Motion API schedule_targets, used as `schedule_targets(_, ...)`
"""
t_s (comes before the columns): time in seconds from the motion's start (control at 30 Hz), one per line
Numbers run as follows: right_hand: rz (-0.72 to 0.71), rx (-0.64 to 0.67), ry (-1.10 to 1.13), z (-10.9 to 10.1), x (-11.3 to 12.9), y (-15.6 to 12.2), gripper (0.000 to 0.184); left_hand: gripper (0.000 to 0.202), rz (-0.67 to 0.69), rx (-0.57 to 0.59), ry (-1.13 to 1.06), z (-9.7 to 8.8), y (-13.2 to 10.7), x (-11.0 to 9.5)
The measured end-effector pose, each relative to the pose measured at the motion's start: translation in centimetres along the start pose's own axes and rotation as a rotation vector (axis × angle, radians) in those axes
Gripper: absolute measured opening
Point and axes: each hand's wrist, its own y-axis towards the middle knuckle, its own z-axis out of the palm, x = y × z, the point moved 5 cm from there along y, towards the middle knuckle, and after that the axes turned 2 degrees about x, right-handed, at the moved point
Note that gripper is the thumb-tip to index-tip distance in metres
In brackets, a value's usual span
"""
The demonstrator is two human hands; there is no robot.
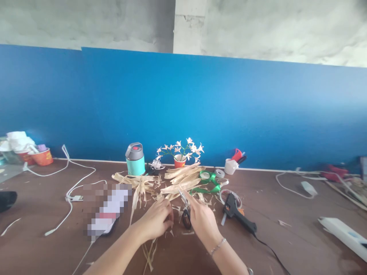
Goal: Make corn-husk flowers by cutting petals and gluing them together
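My right hand (203, 218) is closed on a pair of scissors (186, 220); their blades point up and away over the husks and their dark handles hang below the fingers. To its left, my left hand (158, 216) is curled with fingers pressed together, and what they pinch is hidden. Just beyond both hands lies a pile of dried corn husks (183, 179), with a shredded bundle of husk (142, 185) on the left. Thin husk strips (149, 254) lie below my left wrist. Small husk scraps are scattered around the scissors.
A paper cup (179, 161) of pale flowers stands at the back beside a turquoise flask (135, 164). Right of the husks are green ribbon (213, 182), a tape roll (220, 173) and a corded glue gun (239, 214). A blurred phone (110, 210) with a cable lies left.
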Motion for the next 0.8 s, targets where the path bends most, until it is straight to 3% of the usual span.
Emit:
schedule_targets(0.2,-0.032,-0.018,0.002,0.05,0.05,-0.07,0.061,0.012,-0.002,-0.035,0.009,-0.22,-0.17,0.06)
schedule_targets(0.33,-0.024,-0.007,-0.003,0.05,0.08,-0.06,0.061,0.001,0.011,0.007,-0.005,0.03,-0.16,0.28)
schedule_targets(0.53,-0.038,-0.023,0.008,-0.03,0.06,-0.07,0.059,0.010,-0.002,0.022,-0.051,-0.28,-0.27,0.34)
schedule_targets(0.8,-0.032,-0.010,0.018,0.10,0.09,-0.06,0.056,0.005,0.028,0.069,-0.056,-0.29,-0.31,0.54)
